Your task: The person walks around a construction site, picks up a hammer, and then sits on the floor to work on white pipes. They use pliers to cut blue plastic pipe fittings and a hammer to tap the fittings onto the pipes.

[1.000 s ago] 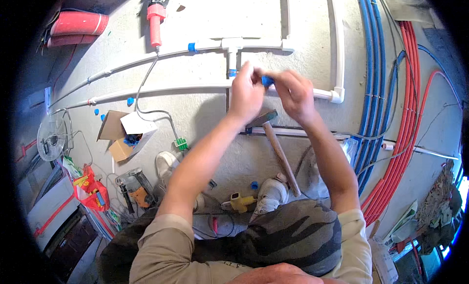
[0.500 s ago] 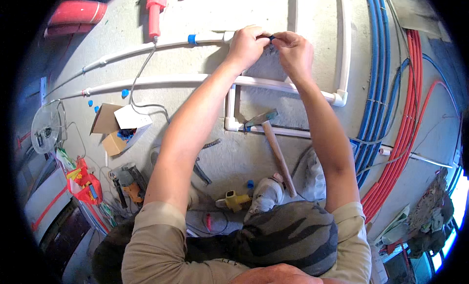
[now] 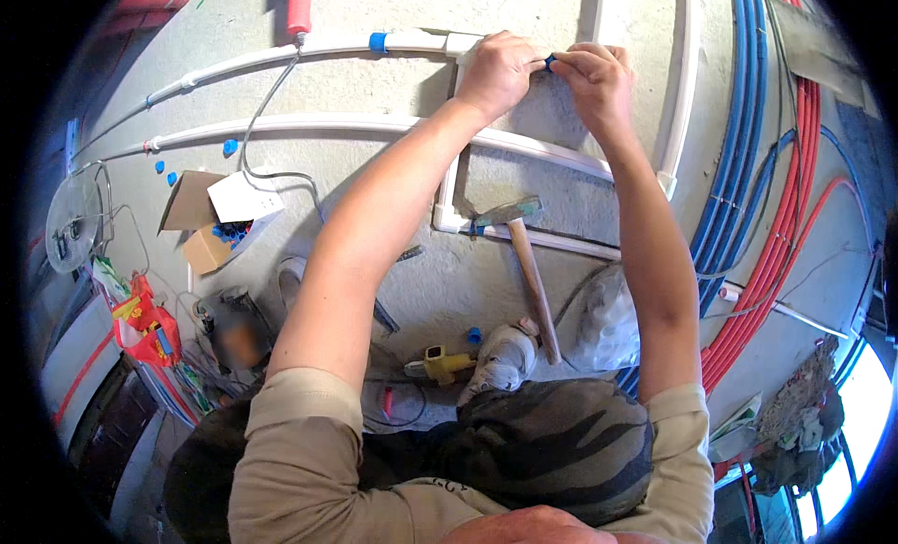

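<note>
My left hand (image 3: 505,73) is closed, thumb and fingertips pinched toward a small blue clip (image 3: 550,63). From the other side, my right hand (image 3: 597,81) pinches the same clip, so the two hands nearly meet. The fingers cover most of it. They are beside the tee joint (image 3: 461,44) of a white pipe run (image 3: 412,42). A similar blue clip (image 3: 377,43) is around that pipe to the left. Below my wrists lies a hammer (image 3: 535,287) with a wooden handle, its head near a white pipe elbow (image 3: 447,218).
An open cardboard box (image 3: 208,252) of blue clips lies at left, near a fan (image 3: 71,224) and a red bag (image 3: 148,333). Blue pipes (image 3: 732,142) and red pipes (image 3: 784,226) run along the right. A yellow tool (image 3: 440,364) and clear plastic bag (image 3: 608,324) are near my foot.
The view has shifted a little, moving the floor items in the picture. Both hands stay pinched together, and the blue clip between them now shows more clearly.
</note>
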